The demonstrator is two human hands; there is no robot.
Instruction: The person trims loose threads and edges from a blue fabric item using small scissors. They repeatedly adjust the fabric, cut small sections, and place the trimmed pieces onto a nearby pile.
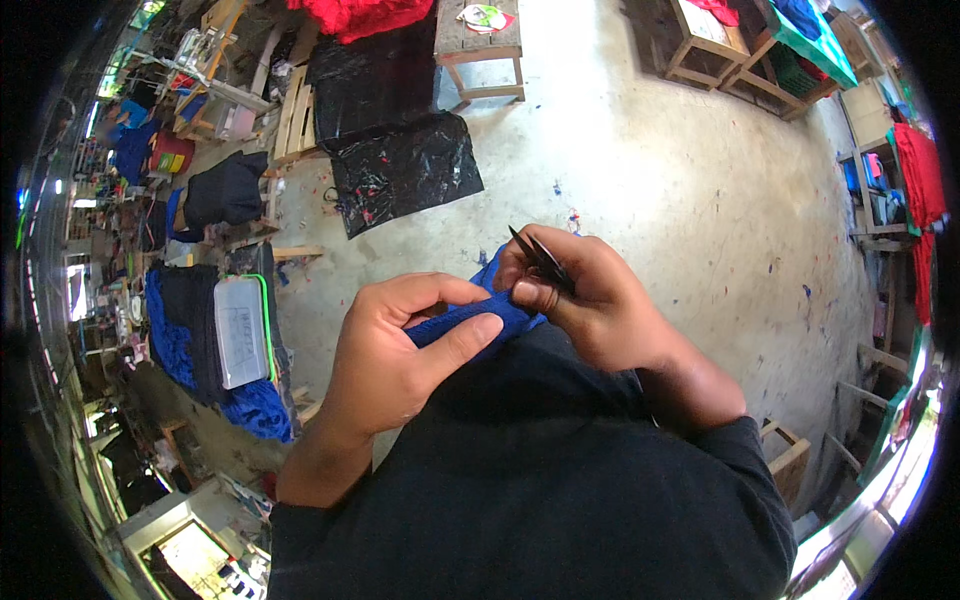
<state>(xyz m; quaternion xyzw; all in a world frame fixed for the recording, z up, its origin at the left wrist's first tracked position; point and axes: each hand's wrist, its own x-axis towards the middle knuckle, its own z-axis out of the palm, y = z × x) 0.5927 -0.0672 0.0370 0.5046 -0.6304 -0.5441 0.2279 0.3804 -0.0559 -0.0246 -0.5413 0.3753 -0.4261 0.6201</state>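
A piece of blue knit fabric [475, 322] is stretched between my hands in front of my chest. My left hand [400, 345] is closed on it, with the thumb on top and the fingers behind. Dark thread snips [542, 262] lie in my right hand [590, 295], their two pointed blades apart and sticking out up and to the left over the knuckles. The right thumb and fingertips also pinch the fabric's far end. Part of the cloth [490, 268] shows behind the fingers, and its rest is hidden by my hands.
On the left, a clear plastic box [240, 330] with a green rim sits on dark and blue cloth. Black plastic sheeting [405, 170] lies on the concrete floor [640, 160] ahead, beside a wooden stool [480, 42]. Wooden tables [710, 40] stand far right; red cloth [915, 175] hangs at the right edge.
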